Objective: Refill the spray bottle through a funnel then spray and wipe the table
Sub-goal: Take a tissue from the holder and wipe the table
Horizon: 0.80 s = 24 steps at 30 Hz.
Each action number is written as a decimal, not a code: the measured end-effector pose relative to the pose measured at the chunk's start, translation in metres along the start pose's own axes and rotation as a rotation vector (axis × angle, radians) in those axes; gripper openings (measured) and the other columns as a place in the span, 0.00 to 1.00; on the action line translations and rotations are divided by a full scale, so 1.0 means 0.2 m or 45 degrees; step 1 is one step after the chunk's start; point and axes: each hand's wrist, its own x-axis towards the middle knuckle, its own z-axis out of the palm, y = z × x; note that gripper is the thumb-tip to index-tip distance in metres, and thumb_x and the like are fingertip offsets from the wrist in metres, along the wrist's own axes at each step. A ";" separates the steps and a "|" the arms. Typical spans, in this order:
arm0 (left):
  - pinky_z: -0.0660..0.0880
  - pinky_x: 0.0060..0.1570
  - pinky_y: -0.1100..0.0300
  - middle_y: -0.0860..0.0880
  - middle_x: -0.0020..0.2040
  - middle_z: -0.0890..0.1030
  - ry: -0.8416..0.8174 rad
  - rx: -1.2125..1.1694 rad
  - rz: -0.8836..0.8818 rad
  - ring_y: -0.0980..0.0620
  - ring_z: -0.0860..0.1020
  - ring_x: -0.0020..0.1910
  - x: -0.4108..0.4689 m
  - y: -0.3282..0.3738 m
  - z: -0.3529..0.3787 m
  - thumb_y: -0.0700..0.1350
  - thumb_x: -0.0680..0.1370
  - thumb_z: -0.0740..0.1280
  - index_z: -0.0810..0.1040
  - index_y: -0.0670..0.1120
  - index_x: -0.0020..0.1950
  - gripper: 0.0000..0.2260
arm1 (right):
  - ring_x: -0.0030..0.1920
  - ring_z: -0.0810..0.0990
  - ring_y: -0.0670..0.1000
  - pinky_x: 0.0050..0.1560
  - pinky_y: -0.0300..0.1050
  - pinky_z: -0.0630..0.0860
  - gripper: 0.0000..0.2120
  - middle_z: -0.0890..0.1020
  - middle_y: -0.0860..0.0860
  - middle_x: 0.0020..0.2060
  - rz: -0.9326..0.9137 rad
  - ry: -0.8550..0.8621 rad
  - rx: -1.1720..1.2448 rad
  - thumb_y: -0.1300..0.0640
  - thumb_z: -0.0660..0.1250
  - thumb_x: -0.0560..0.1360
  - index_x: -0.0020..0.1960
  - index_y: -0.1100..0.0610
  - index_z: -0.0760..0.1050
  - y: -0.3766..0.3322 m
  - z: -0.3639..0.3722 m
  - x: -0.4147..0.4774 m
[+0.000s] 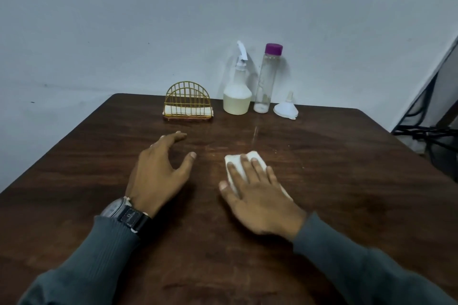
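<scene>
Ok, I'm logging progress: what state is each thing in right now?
spray bottle: upright, sprayer on, partly full.
clear bottle: upright, capped, nearly empty.
funnel: mouth down, spout up.
napkin holder: upright, holds napkins.
cloth: folded, pinned flat.
right hand: fingers straight, pressing cloth.
left hand: open, empty.

On the table (347,156), far edge, left to right: napkin holder (187,101), spray bottle (237,96), second bottle (265,81), funnel (286,107); cloth (235,163) nearer.

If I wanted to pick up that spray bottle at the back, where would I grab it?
Probably by the slim neck under the trigger, coming from the front. The spray bottle stands upright, its base is wide, the wall is behind it and the clear bottle crowds its right side.
</scene>
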 end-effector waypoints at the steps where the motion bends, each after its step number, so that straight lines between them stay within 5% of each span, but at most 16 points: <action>1: 0.76 0.64 0.50 0.55 0.71 0.77 -0.002 -0.004 0.015 0.41 0.82 0.59 0.00 0.02 0.01 0.54 0.77 0.71 0.75 0.55 0.70 0.21 | 0.80 0.27 0.51 0.80 0.56 0.30 0.34 0.32 0.50 0.82 -0.019 -0.018 0.000 0.32 0.40 0.82 0.83 0.44 0.35 -0.02 0.02 -0.05; 10: 0.77 0.62 0.49 0.53 0.67 0.81 0.008 -0.012 0.120 0.47 0.81 0.62 0.14 0.18 0.14 0.51 0.78 0.71 0.79 0.51 0.67 0.18 | 0.82 0.32 0.54 0.80 0.57 0.31 0.31 0.35 0.51 0.83 -0.094 -0.003 -0.016 0.37 0.41 0.84 0.83 0.43 0.37 -0.06 -0.02 0.34; 14: 0.76 0.56 0.54 0.53 0.66 0.81 0.043 0.018 0.015 0.44 0.84 0.51 0.15 0.09 0.11 0.53 0.78 0.70 0.79 0.51 0.67 0.17 | 0.83 0.36 0.56 0.81 0.58 0.35 0.31 0.38 0.52 0.83 0.048 0.006 -0.028 0.36 0.38 0.84 0.84 0.45 0.40 0.12 -0.14 0.55; 20: 0.76 0.49 0.56 0.51 0.66 0.81 -0.010 0.036 -0.062 0.55 0.80 0.35 0.15 0.03 0.08 0.54 0.79 0.69 0.78 0.53 0.68 0.18 | 0.83 0.37 0.55 0.82 0.57 0.37 0.32 0.40 0.51 0.84 0.275 0.078 -0.033 0.34 0.38 0.83 0.84 0.43 0.42 0.55 -0.22 0.43; 24: 0.76 0.56 0.53 0.54 0.70 0.78 -0.070 0.036 -0.008 0.53 0.81 0.50 0.13 0.09 0.10 0.54 0.79 0.69 0.78 0.52 0.67 0.17 | 0.83 0.36 0.53 0.81 0.55 0.36 0.33 0.39 0.50 0.84 0.343 0.091 -0.005 0.33 0.38 0.82 0.84 0.44 0.41 0.62 -0.17 0.15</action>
